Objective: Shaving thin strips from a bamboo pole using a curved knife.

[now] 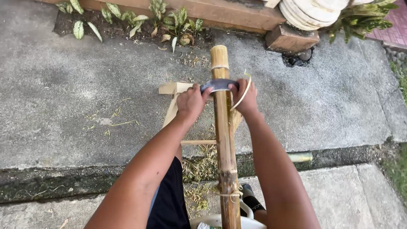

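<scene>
Two hands hold one curved blade [218, 85] across a long bamboo pole [223, 140]. On the left, small green plants [127, 19] grow in dirt by a wooden beam [203, 10]. The left hand [191, 101] is shut tight on the left end of the blade. The pole sits in the middle, resting on a small wooden stand [174, 104], and it points away from the person. The blade lies on top of the pole, near its far end. The right hand [246, 98] is shut tight on the right end. A thin strip [242, 95] curls up beside it. Shavings [201, 167] lie on the grey concrete ground [63, 93] under the pole.
</scene>
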